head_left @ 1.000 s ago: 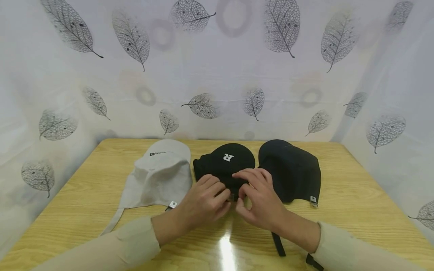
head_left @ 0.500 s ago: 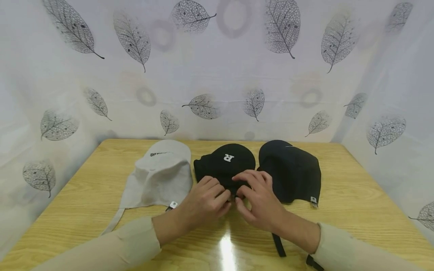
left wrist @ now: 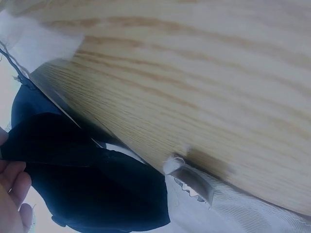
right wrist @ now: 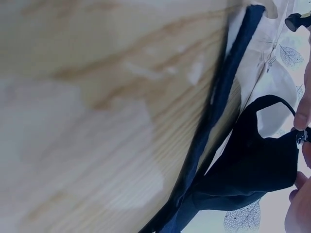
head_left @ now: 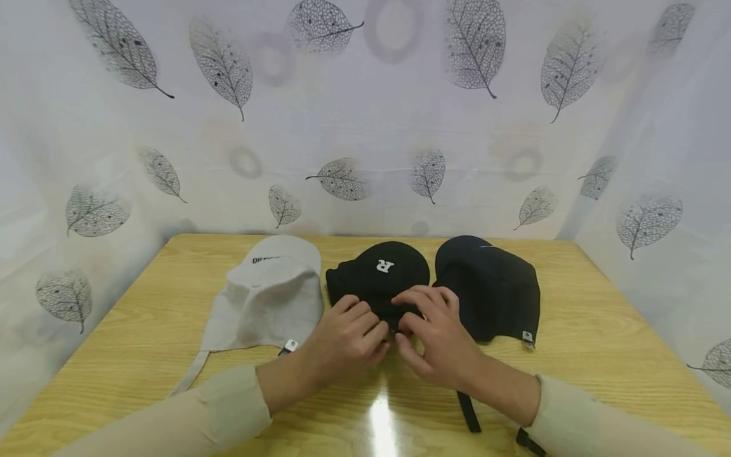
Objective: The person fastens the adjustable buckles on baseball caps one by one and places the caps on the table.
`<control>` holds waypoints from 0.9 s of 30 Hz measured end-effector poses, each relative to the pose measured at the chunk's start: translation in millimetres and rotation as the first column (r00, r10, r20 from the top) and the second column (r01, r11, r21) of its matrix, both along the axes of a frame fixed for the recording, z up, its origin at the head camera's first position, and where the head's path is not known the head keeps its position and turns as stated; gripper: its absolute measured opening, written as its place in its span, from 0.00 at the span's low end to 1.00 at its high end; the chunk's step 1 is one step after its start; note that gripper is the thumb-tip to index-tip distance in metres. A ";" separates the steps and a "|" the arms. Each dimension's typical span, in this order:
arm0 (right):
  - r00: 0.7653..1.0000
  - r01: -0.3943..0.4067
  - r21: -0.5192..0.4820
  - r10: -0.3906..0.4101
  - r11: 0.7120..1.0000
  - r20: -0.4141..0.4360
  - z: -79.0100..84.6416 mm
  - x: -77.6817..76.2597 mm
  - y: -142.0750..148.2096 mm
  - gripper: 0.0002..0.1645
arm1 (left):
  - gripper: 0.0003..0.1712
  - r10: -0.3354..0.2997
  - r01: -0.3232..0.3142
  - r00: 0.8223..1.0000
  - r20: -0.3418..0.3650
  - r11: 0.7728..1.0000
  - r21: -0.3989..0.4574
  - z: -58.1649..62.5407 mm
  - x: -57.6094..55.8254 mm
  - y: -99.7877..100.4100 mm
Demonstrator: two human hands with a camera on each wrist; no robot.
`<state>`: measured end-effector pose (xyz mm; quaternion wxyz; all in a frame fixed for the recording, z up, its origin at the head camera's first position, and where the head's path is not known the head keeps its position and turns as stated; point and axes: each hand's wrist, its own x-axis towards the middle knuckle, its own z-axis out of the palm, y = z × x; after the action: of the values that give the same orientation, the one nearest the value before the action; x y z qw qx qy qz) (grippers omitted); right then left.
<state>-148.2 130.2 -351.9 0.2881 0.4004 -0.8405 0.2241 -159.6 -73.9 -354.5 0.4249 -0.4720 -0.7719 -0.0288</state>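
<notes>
A black cap point(head_left: 394, 254) with a white letter R lies in the middle of the table, its brim toward the back. My left hand point(head_left: 348, 336) grips its near edge, fingers curled. Across from it, my right hand point(head_left: 436, 336) pinches at the same edge with thumb and index finger, close to the left fingertips. In the right wrist view a small metal buckle point(right wrist: 302, 138) shows between fingertips. The left wrist view has the cap's dark cloth point(left wrist: 97, 189) beside the left fingers. Much of the near edge is hidden by the hands in the head view.
A light grey cap point(head_left: 280, 285) with a metal buckle point(head_left: 291, 346) and trailing strap point(head_left: 191, 374) lies on the left. On the right is a dark cap point(head_left: 491, 292) with its own buckle point(head_left: 528, 338); black strap ends point(head_left: 469, 412) lie near the right forearm. A leaf-patterned curtain point(head_left: 365, 114) surrounds the wooden table point(head_left: 594, 330).
The right thumb and index finger have drawn slightly closer together at the black cap's near edge, covering the buckle seen there earlier. The left hand and the caps stay put.
</notes>
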 end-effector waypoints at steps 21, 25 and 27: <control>0.991 0.001 0.024 0.002 1.000 -0.133 -0.8 -2.6 2.5 0.09 | 0.08 -0.028 0.027 0.998 0.054 0.999 0.028 1.3 -1.0 -1.4; 0.986 0.007 0.028 -0.003 1.000 -0.167 -0.5 -3.2 3.3 0.12 | 0.08 -0.042 0.040 0.997 0.058 0.998 0.039 0.3 -2.2 -1.1; 0.985 0.011 0.027 -0.007 1.000 -0.172 -0.2 -3.3 3.6 0.12 | 0.08 -0.039 0.037 0.998 0.054 0.999 0.039 0.0 -2.5 -1.0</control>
<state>-151.5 133.8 -352.0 0.3548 0.4184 -0.8174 0.1757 -162.0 -74.9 -354.5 0.4120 -0.4776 -0.7733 -0.0645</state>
